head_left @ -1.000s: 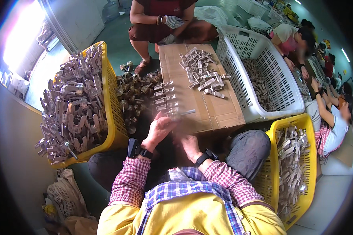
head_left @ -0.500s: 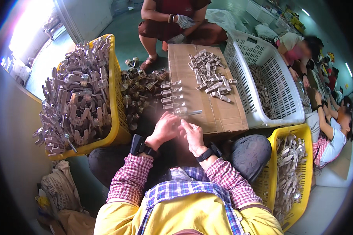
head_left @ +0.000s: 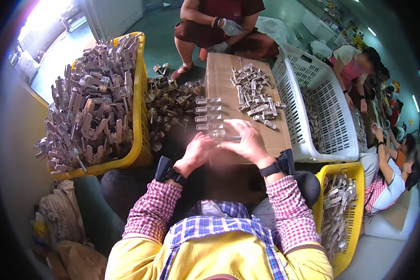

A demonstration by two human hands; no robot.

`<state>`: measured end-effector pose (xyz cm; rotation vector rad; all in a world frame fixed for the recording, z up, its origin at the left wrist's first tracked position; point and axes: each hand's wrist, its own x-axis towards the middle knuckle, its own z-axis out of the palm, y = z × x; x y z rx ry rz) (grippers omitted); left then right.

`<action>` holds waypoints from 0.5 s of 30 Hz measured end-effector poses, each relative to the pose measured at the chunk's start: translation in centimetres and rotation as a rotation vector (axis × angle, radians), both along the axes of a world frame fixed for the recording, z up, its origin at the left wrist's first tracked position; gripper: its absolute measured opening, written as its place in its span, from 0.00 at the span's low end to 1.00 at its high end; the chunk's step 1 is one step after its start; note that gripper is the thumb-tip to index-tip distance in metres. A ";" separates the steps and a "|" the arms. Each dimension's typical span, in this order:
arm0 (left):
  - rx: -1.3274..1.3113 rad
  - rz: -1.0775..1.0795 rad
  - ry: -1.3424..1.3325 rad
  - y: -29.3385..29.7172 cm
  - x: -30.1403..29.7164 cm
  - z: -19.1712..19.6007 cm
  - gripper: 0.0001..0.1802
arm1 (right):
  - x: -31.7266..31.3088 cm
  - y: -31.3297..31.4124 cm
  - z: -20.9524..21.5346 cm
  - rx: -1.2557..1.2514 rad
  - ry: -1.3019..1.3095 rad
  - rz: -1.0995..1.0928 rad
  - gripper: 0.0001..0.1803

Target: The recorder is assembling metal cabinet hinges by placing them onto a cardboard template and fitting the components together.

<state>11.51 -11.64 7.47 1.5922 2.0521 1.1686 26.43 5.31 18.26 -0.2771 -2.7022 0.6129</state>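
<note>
Note right hand (head_left: pixel 250 143) spread around rod (head_left: pixel 233 138) of clip (head_left: pixel 216 134), apparently ungripped; left hand (head_left: pixel 199 152) loosely curled beside, cannot tell if holding. Judge clip light, stiff, smooth; take by rod.

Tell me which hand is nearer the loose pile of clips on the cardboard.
Right. The right hand is over the cardboard, on the near side of the pile; the left hand is farther away, by the cardboard's near left corner.
</note>
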 end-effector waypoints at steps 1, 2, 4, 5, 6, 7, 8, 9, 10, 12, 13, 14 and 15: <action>0.004 -0.007 0.000 0.3 0.1 0.0 0.14 | 0.6 0.7 -1.7 0.119 -0.079 0.044 0.46; 0.009 -0.013 0.000 0.7 0.3 0.0 0.14 | 1.1 1.3 -3.6 0.090 -0.149 0.057 0.49; 0.010 -0.014 0.000 0.6 0.2 -0.1 0.14 | 0.4 0.7 -4.5 -0.110 -0.156 0.032 0.46; 0.011 -0.013 0.000 0.5 0.1 -0.1 0.15 | 0.0 1.3 -5.1 -0.165 -0.169 0.044 0.44; 0.008 -0.018 -0.015 0.7 0.2 -0.1 0.14 | -0.3 2.1 -5.7 -0.229 -0.182 0.051 0.43; 0.005 -0.023 -0.030 0.9 0.3 -0.1 0.14 | -0.5 3.0 -6.2 -0.278 -0.192 0.061 0.41; 0.001 -0.028 -0.045 1.1 0.3 -0.1 0.14 | -0.8 3.9 -6.7 -0.327 -0.202 0.069 0.39; 0.033 0.028 -0.087 0.8 0.2 -0.3 0.13 | -1.3 4.1 -6.4 -0.369 -0.211 0.087 0.38; 0.075 0.081 -0.129 0.7 0.0 0.1 0.15 | -1.8 4.5 -5.8 -0.402 -0.219 0.098 0.36; 0.189 0.197 0.004 0.9 0.6 1.9 0.27 | -2.7 6.3 -5.4 -0.447 -0.254 0.175 0.37; 0.211 0.225 0.146 1.3 0.8 3.3 0.37 | -3.1 7.4 -6.2 -0.537 -0.275 0.207 0.37; 0.138 0.166 0.257 2.2 1.3 4.7 0.40 | -3.4 8.7 -7.0 -0.627 -0.294 0.237 0.37; 0.046 0.141 0.377 2.1 1.6 5.8 0.42 | -4.9 8.4 -5.0 -0.795 -0.433 0.267 0.33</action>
